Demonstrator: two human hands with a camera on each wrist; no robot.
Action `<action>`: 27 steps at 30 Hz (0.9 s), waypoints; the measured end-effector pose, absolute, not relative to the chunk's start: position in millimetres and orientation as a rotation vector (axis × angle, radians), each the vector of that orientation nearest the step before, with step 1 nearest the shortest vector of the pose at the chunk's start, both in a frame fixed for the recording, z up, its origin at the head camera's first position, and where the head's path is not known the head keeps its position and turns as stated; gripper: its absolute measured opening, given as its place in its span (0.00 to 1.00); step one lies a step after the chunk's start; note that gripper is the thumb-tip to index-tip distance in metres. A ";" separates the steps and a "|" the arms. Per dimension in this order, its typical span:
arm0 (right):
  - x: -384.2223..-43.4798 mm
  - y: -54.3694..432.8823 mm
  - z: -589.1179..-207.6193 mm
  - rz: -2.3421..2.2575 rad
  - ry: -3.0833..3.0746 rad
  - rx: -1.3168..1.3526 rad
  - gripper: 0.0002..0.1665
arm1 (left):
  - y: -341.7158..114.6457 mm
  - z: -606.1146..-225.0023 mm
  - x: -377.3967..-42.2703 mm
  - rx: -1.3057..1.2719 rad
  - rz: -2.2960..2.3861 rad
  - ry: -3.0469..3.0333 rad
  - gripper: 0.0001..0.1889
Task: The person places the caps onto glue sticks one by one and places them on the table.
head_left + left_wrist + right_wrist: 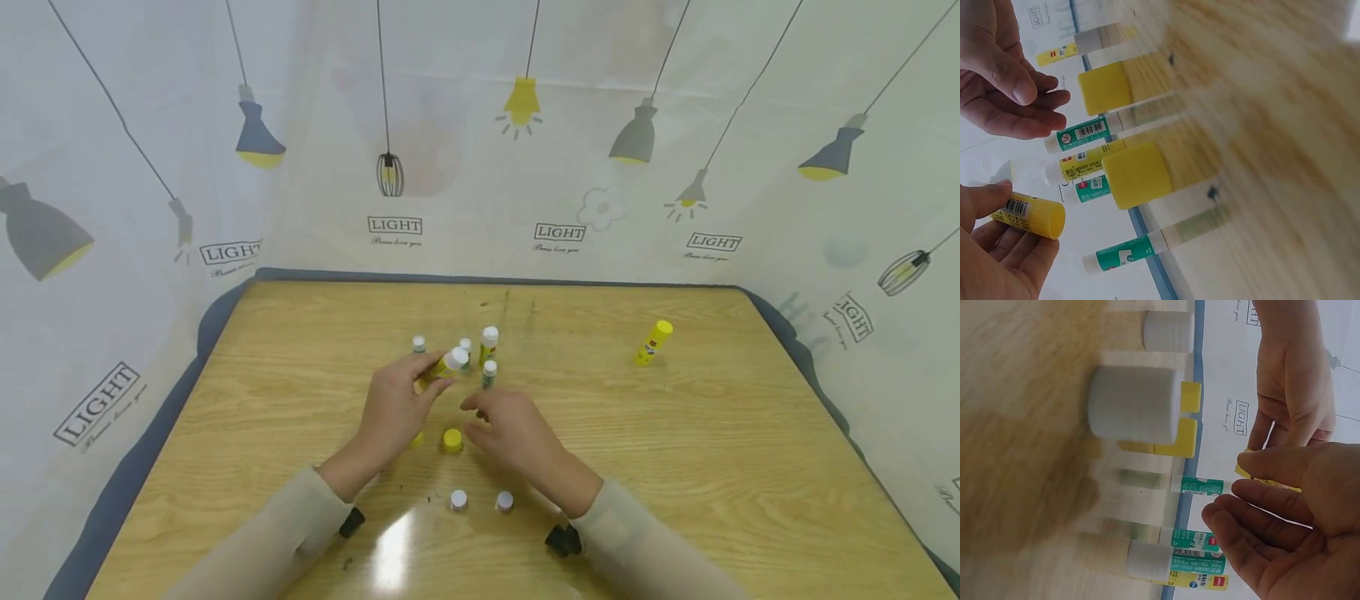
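My left hand (396, 402) grips a yellow glue stick (444, 367), its white end tilted up and to the right. In the left wrist view, the thumb and fingers wrap round that glue stick (1032, 217). My right hand (517, 429) is beside it with fingers loosely bent, holding nothing; the right wrist view shows its fingers (1266, 534) apart from the sticks. Just beyond the hands stand a yellow glue stick with a white top (489, 348) and small green glue sticks (490, 374), (1125, 254).
A yellow glue stick (654, 343) stands alone at the right. Nearer me are a yellow cap (452, 441), another yellow cap (417, 439) partly behind my left hand, and two white caps, one left (458, 500) and one right (505, 502). A printed curtain (465, 167) surrounds the wooden table (712, 467).
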State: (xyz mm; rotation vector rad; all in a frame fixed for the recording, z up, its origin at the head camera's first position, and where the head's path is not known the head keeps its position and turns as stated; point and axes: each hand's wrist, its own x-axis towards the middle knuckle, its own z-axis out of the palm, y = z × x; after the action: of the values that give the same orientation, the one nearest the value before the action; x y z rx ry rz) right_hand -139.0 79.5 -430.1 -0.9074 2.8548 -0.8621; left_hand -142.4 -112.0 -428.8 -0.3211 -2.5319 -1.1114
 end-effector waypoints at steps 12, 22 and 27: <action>-135.1 74.0 -439.6 -0.684 2.805 -1.256 0.15 | -115.4 -430.3 -145.0 -0.323 -0.996 -2.551 0.19; -133.8 69.3 -447.9 -0.597 2.763 -1.355 0.13 | -117.6 -427.0 -143.5 -0.350 -0.938 -2.547 0.18; -134.1 67.5 -449.8 -0.590 2.756 -1.360 0.12 | -118.8 -431.2 -145.0 -0.376 -0.938 -2.529 0.19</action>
State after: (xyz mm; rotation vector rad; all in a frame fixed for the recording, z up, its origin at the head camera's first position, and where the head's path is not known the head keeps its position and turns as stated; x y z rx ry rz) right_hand -134.1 67.5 -449.8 -1.3604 2.7559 -0.5904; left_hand -145.0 -118.8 -431.2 -0.3759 -2.5290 -0.9378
